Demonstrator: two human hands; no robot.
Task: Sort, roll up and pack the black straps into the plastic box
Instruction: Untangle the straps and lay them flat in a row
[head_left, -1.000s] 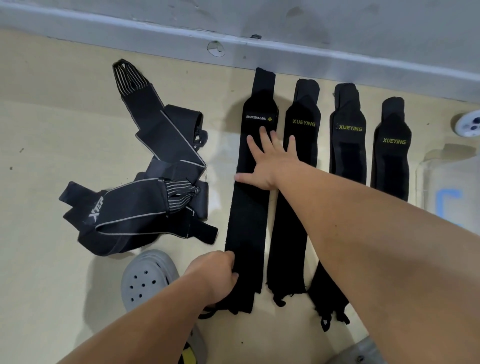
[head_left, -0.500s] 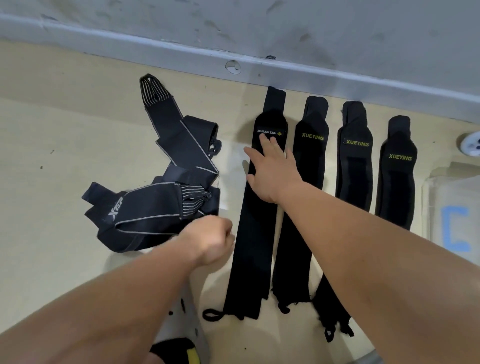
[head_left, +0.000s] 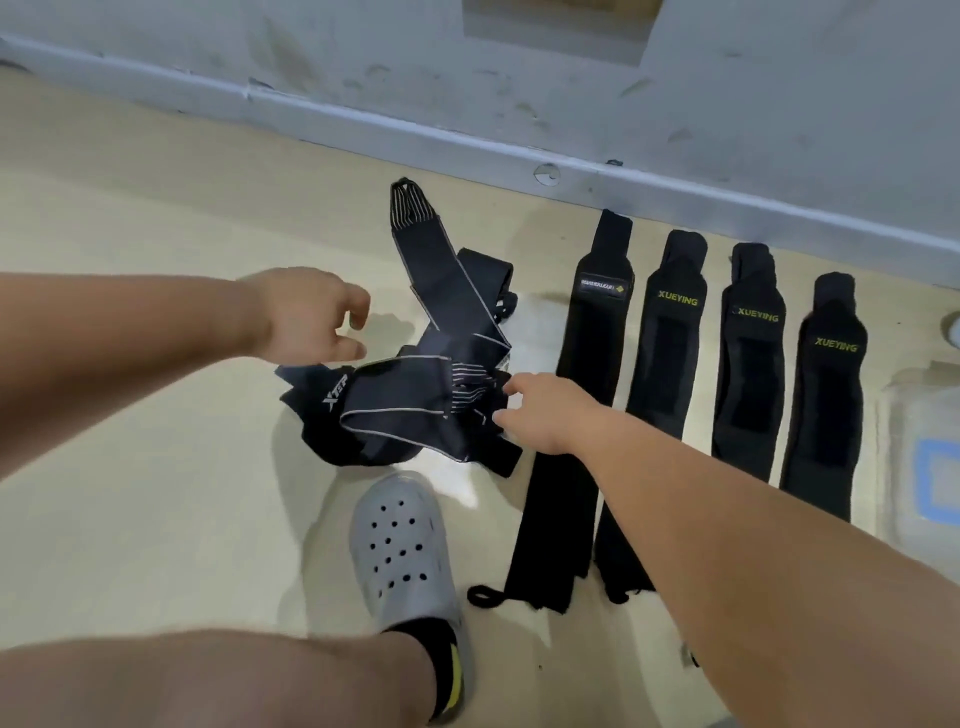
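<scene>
Moved since earlier: left hand (head_left: 311, 317) now hovers over the left end of the tangled straps (head_left: 415, 395), fingers loosely curled and apart, holding nothing. Right hand (head_left: 545, 410) has come off the flat straps (head_left: 670, 353) to the tangle's right edge, fingertips (head_left: 511, 387) on the fabric; whether they pinch it, cannot tell. Those four flat straps lie in a row just right of these fingers, with the plastic box (head_left: 924, 467) beyond.
</scene>
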